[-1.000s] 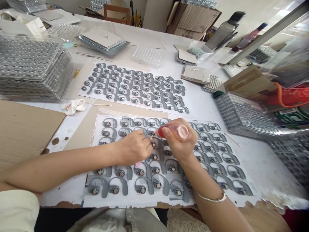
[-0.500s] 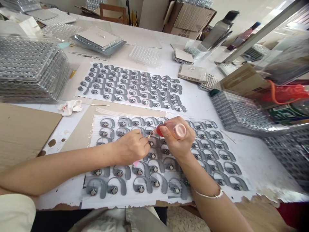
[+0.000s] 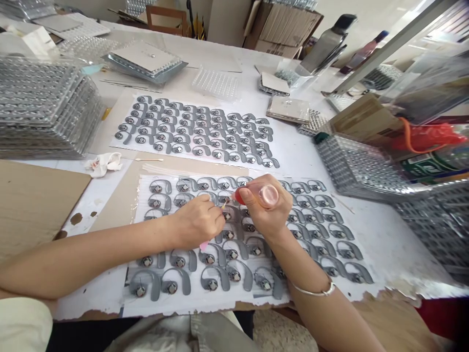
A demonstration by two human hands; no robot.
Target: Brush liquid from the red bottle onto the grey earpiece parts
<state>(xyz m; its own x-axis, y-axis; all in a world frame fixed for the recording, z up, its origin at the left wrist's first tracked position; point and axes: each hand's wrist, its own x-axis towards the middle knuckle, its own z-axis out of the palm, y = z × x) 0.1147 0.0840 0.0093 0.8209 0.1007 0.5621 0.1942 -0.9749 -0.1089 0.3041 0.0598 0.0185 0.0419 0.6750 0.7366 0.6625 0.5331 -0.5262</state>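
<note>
Red squeeze bottle [image 3: 244, 196], 1 swab [image 3: 223, 206], 2 hands [image 3: 196, 221]

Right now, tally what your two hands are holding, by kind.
Squeeze bulb in right hand: 1
Applicator stick in left hand: 1
Total: 2
</note>
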